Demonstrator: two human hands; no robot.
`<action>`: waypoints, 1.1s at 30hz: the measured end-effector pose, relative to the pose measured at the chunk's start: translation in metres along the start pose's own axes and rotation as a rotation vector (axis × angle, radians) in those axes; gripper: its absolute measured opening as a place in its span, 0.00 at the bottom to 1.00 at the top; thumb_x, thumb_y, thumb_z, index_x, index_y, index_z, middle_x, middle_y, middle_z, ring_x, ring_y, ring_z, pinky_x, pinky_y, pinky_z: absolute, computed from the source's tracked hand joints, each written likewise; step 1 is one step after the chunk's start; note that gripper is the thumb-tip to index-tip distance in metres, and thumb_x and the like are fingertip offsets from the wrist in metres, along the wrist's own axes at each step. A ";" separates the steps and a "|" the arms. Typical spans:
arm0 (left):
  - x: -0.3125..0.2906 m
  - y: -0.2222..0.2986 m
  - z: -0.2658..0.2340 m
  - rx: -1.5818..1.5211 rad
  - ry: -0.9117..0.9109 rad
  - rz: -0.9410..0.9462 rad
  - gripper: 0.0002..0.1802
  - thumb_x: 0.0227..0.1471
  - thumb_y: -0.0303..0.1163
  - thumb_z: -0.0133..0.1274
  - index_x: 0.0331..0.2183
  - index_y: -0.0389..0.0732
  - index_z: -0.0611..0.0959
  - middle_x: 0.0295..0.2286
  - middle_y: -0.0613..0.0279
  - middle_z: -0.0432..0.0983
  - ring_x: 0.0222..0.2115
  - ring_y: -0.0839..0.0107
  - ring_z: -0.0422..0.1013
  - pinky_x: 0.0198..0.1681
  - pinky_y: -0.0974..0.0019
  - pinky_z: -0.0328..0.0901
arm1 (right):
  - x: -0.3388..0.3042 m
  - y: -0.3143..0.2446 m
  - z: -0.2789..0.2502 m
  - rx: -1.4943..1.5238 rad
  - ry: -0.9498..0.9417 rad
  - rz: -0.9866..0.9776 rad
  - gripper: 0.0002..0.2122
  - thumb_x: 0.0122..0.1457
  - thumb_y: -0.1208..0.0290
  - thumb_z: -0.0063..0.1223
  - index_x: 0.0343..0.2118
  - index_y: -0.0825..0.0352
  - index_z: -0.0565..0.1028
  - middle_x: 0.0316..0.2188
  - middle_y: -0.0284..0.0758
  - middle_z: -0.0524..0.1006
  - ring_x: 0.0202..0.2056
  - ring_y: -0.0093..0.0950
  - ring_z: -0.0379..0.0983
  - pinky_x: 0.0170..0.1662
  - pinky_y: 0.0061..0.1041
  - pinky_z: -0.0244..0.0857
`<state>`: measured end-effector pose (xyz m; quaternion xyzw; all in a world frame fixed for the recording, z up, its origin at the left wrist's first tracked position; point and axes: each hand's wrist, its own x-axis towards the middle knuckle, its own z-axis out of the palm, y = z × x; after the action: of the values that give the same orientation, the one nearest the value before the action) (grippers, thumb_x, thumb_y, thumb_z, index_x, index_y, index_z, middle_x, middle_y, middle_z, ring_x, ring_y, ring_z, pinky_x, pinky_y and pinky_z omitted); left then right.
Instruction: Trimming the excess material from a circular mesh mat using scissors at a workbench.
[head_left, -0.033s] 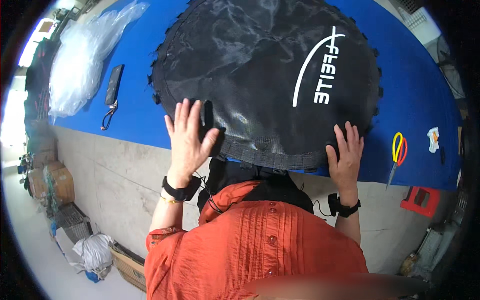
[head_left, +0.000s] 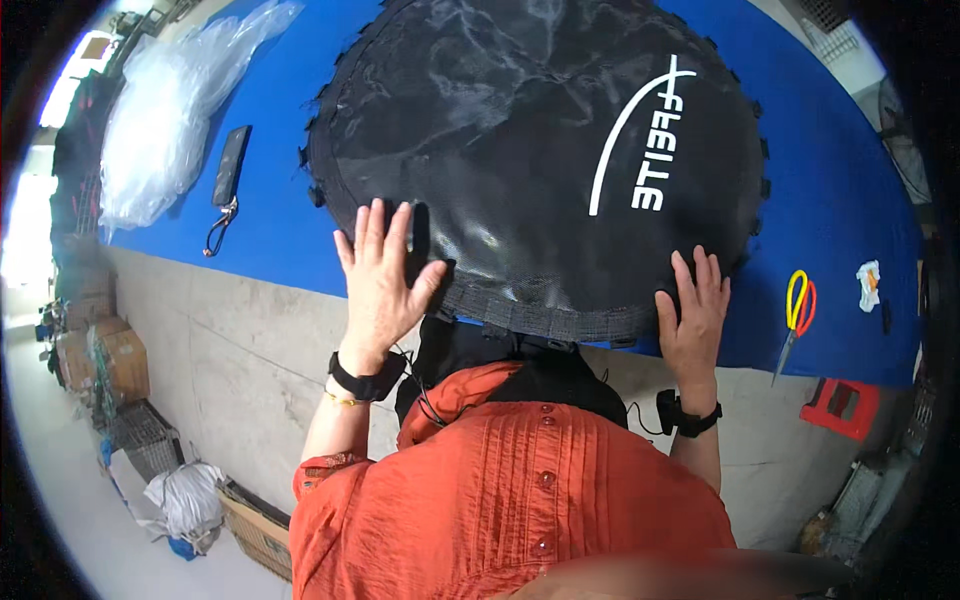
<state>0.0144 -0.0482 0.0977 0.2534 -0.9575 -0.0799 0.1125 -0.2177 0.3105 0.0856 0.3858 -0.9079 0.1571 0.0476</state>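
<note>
A large round black mesh mat (head_left: 500,150), like a trampoline mat, lies flat on the blue table with small tabs round its edge and a white printed mark on its right side. My left hand (head_left: 383,285) rests open on its near left edge, fingers spread and pointing away from me. Over at the near right edge, my right hand (head_left: 693,312) lies open too, palm down on the mat with its thumb apart. Neither hand grips anything. Each wrist wears a black strap with a small device.
On the blue table (head_left: 275,245), clear plastic sheeting (head_left: 160,130) and a dark phone-like object (head_left: 231,165) with a cord lie left. Scissors (head_left: 795,310) with yellow and red handles and a crumpled white wrapper (head_left: 868,286) lie right. Beyond the near edge stands a red stool (head_left: 840,407).
</note>
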 end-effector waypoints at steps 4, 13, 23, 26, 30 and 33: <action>-0.004 -0.012 0.015 0.042 -0.047 0.014 0.46 0.63 0.65 0.51 0.70 0.44 0.68 0.71 0.40 0.54 0.73 0.43 0.49 0.74 0.35 0.36 | 0.005 0.000 0.004 -0.058 -0.048 0.016 0.24 0.73 0.58 0.48 0.69 0.59 0.69 0.71 0.48 0.63 0.73 0.50 0.56 0.73 0.59 0.45; -0.005 -0.009 0.018 0.016 0.023 0.019 0.44 0.60 0.61 0.53 0.69 0.44 0.71 0.69 0.39 0.58 0.72 0.42 0.51 0.74 0.37 0.38 | 0.002 -0.001 0.009 -0.089 -0.058 0.073 0.25 0.76 0.59 0.42 0.72 0.60 0.65 0.74 0.47 0.60 0.74 0.50 0.52 0.74 0.58 0.42; -0.005 -0.007 0.018 -0.014 0.046 0.007 0.44 0.58 0.61 0.55 0.68 0.46 0.72 0.69 0.40 0.59 0.72 0.43 0.52 0.74 0.37 0.39 | 0.000 0.002 0.012 -0.128 -0.050 0.068 0.25 0.76 0.58 0.40 0.73 0.60 0.65 0.74 0.46 0.59 0.75 0.48 0.51 0.75 0.58 0.41; -0.008 -0.008 0.019 -0.018 0.049 0.002 0.44 0.58 0.61 0.55 0.67 0.46 0.72 0.69 0.41 0.59 0.72 0.44 0.52 0.74 0.37 0.39 | 0.001 -0.002 0.012 -0.112 -0.049 0.076 0.25 0.76 0.58 0.40 0.72 0.60 0.65 0.74 0.46 0.60 0.75 0.48 0.52 0.75 0.58 0.42; -0.005 -0.009 0.022 -0.022 0.060 -0.003 0.43 0.58 0.60 0.56 0.67 0.45 0.73 0.69 0.42 0.60 0.72 0.45 0.52 0.74 0.38 0.38 | 0.002 -0.001 0.014 -0.122 -0.034 0.076 0.24 0.77 0.59 0.40 0.72 0.59 0.66 0.74 0.44 0.61 0.75 0.46 0.52 0.75 0.57 0.43; -0.005 -0.010 0.022 -0.024 0.067 -0.003 0.43 0.58 0.59 0.57 0.67 0.45 0.73 0.69 0.42 0.60 0.72 0.45 0.53 0.74 0.38 0.38 | 0.003 -0.002 0.015 -0.113 -0.028 0.074 0.24 0.77 0.59 0.40 0.72 0.58 0.66 0.74 0.43 0.61 0.75 0.45 0.53 0.75 0.57 0.43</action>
<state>0.0180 -0.0520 0.0730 0.2562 -0.9517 -0.0833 0.1474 -0.2179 0.3023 0.0728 0.3507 -0.9295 0.1021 0.0508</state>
